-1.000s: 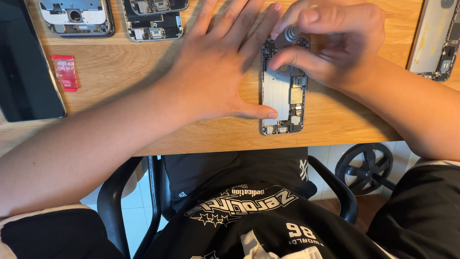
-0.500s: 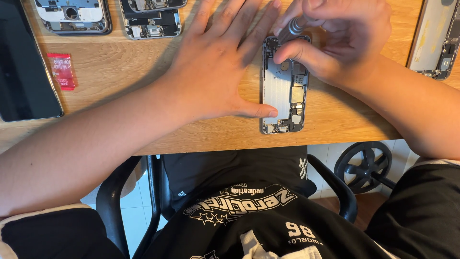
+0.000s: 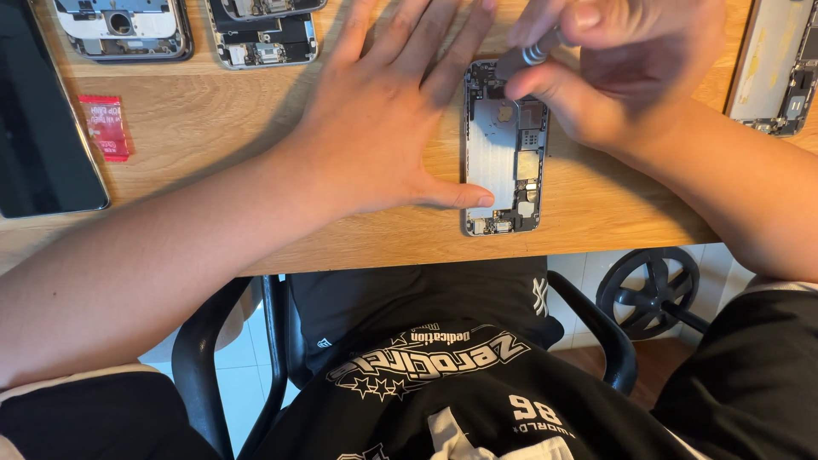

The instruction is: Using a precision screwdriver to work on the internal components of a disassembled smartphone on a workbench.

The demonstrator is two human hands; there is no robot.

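Left hand [image 3: 383, 128]: lying flat, fingers spread wide, thumb touching the opened phone [image 3: 504, 149].
Right hand [image 3: 622, 60]: pinching a small metal tool [image 3: 530, 58] over the phone's top.
Phone: lying on the wooden tabletop [image 3: 213, 170].

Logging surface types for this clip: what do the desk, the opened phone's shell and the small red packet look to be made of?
Desk: wood or wood-look laminate, matte, with visible grain lines.
Opened phone: shell looks like metal, a pale silver-grey plate with a soft sheen; the left hand rests against it.
Red packet: probably plastic or foil film, glossy and slightly crinkled.
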